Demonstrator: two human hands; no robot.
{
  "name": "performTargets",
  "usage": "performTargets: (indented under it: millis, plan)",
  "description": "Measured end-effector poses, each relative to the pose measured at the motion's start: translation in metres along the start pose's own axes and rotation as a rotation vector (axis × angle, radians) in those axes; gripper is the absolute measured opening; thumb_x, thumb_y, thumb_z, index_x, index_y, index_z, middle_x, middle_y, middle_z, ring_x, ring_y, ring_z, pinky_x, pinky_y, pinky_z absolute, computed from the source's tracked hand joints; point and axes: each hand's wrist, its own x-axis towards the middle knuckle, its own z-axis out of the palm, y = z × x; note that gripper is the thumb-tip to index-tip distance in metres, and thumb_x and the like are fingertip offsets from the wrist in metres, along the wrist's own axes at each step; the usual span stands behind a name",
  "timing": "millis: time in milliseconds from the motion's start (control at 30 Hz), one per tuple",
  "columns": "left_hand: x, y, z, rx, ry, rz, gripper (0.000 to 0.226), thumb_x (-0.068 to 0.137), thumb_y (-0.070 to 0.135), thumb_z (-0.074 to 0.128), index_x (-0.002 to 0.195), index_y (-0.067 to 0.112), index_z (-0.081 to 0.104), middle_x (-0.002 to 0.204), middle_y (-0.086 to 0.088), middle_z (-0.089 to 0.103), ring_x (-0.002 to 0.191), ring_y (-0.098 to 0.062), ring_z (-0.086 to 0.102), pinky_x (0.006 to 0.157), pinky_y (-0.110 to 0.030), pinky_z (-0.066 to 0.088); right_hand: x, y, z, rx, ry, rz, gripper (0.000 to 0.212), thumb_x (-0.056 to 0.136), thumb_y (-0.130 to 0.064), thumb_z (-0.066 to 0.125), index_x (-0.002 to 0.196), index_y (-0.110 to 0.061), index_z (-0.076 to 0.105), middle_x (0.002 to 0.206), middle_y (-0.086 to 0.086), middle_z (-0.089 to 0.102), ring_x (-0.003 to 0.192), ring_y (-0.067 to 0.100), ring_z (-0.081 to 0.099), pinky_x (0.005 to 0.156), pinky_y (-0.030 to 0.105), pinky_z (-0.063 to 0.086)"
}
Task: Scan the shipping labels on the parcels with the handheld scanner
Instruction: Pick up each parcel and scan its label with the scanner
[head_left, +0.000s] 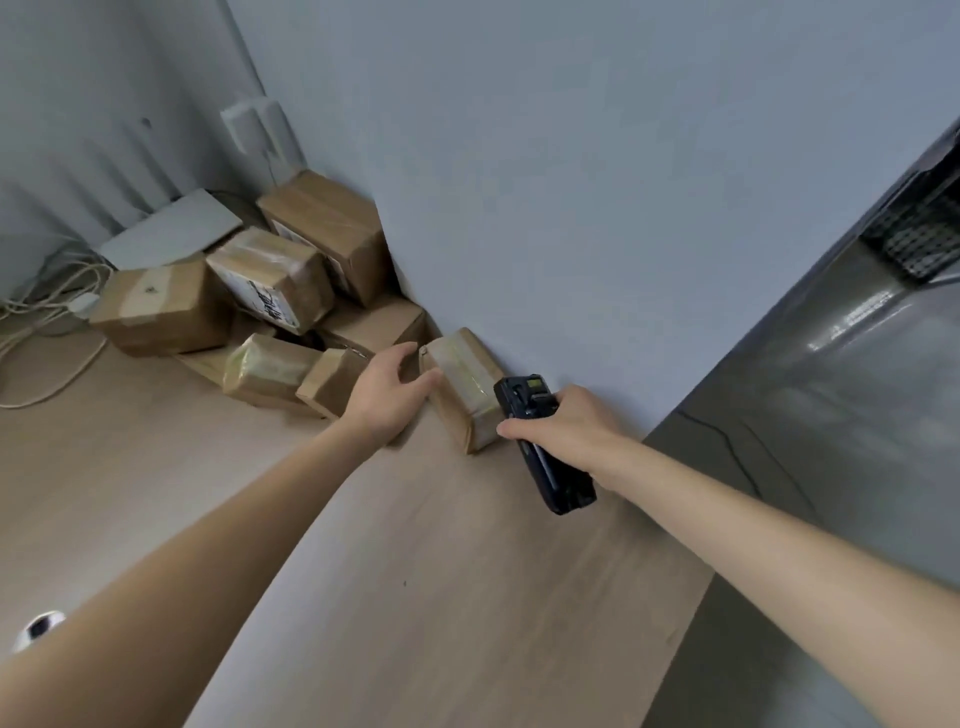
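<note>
The right hand (566, 423) is wrapped round the black scanner (540, 447), fingers curled about its body, the head of the device pointing toward the wall and its lower end hanging below the wrist; the scanner sits just beside the near end of a taped brown parcel (462, 395). That parcel lies on the wooden table (415, 571) against the grey wall (571, 208), set apart from the rest. The left hand (389, 397) rests against the parcel's left side, fingers loosely spread and only slightly bent, thumb toward the top edge; whether it grips or merely touches cannot be told. No label is visible on the parcel's exposed faces. Further left, a heap of parcels (270, 291) is stacked in the corner; one carries a white label with black marking. White cables (47, 312) lie on the table at the far left; a flat grey board (171, 228) leans behind the heap.
</note>
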Motion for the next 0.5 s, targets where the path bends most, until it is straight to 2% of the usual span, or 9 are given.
performTargets:
  millis: [167,367,500]
  plan:
    - [0.045,-0.01,0.022,-0.013,-0.042,-0.036,0.076,0.094,0.048,0.063,0.157,0.022,0.031,0.161,0.001,0.034,0.147,-0.02,0.032,0.118,-0.037,0.028,0.035,0.004,0.014,0.077,-0.027,-0.021,0.047,0.062,-0.057,0.087,0.091,-0.023,0.073,0.087,-0.003,0.075,0.08,0.015,0.072,0.072,0.031,0.061]
    - [0.06,-0.016,0.027,0.056,-0.029,-0.046,0.073,0.094,0.047,0.062,0.155,0.02,0.034,0.15,-0.007,0.046,0.138,-0.024,0.043,0.114,-0.041,0.037,0.05,0.0,0.019,0.202,-0.041,-0.068,0.048,0.061,-0.057,0.087,0.096,-0.028,0.074,0.09,-0.009,0.076,0.083,0.008,0.073,0.07,0.027,0.058]
    - [0.047,-0.024,0.027,0.018,-0.034,-0.094,0.062,0.095,0.048,0.058,0.148,0.018,0.046,0.144,-0.006,0.05,0.13,-0.024,0.05,0.109,-0.038,0.04,0.044,0.001,0.019,0.275,-0.006,-0.103,0.065,0.061,-0.054,0.089,0.116,-0.028,0.066,0.104,-0.011,0.073,0.09,0.007,0.071,0.071,0.027,0.055]
